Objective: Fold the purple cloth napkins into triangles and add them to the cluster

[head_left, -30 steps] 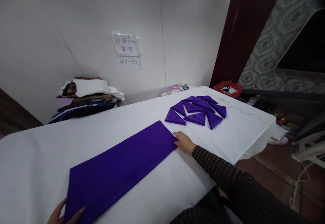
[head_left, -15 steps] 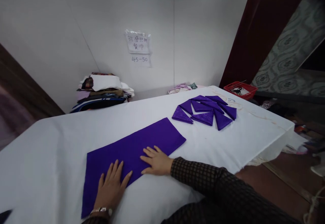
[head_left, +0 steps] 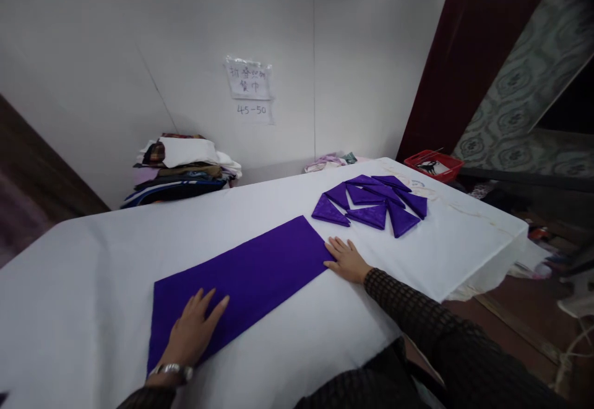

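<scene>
A purple cloth napkin point(head_left: 260, 266), folded into a long rectangle, lies flat and slanted on the white-covered table point(head_left: 278, 347). My left hand point(head_left: 192, 328), with a watch or bracelet at the wrist, rests on the cloth's near left part, fingers spread. At the right end of the cloth, my right hand point(head_left: 346, 260) touches the near corner, its fingers stretched out and slightly apart. Beyond that hand lies a loose group of purple napkins point(head_left: 366, 216) folded into triangles, several of them overlapping.
A pile of folded clothes point(head_left: 185, 164) stands behind the table at the left. Pinkish fabric point(head_left: 325, 162) lies by the wall. A red basket point(head_left: 434, 167) with dark-handled scissors sits at the far right corner. A handwritten paper sign point(head_left: 250, 81) hangs on the wall.
My right hand has slid right along the napkin, from its middle to its right end. My left hand stays on the left part, shifted slightly. The view has moved a little.
</scene>
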Demonstrator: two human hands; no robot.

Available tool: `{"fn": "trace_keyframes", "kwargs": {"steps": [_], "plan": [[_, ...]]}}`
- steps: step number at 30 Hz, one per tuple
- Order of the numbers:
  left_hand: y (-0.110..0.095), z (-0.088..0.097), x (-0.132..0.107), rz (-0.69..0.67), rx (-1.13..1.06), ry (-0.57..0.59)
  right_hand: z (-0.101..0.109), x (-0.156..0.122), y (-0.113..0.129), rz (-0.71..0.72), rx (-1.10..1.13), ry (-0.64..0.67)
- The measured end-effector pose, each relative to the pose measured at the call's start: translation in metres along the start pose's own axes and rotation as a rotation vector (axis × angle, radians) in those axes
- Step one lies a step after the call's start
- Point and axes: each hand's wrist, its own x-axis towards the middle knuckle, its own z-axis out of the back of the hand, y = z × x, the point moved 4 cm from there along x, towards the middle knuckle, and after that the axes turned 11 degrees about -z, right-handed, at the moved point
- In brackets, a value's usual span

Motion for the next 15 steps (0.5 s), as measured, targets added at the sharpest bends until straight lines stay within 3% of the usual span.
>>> {"fn": "trace_keyframes", "kwargs": {"steps": [4,7,9,12,15], "plan": [[0.003,0.023,0.018,0.029,0.137,-0.038,-0.003,-0.001,-0.003,-0.005,-0.033,-0.008],[0.016,0.02,0.021,0.133,0.183,0.003,-0.001,0.001,-0.005,-0.016,-0.055,0.008],[0.024,0.013,0.019,0.18,0.159,0.052,0.006,0.004,0.006,-0.007,-0.056,-0.017],[0.027,0.007,0.016,0.19,0.144,0.068,0.017,0.01,0.058,0.133,0.017,-0.074],[0.025,0.008,0.015,0.18,0.15,0.061,0.014,0.015,0.14,0.388,0.135,-0.039]]}}
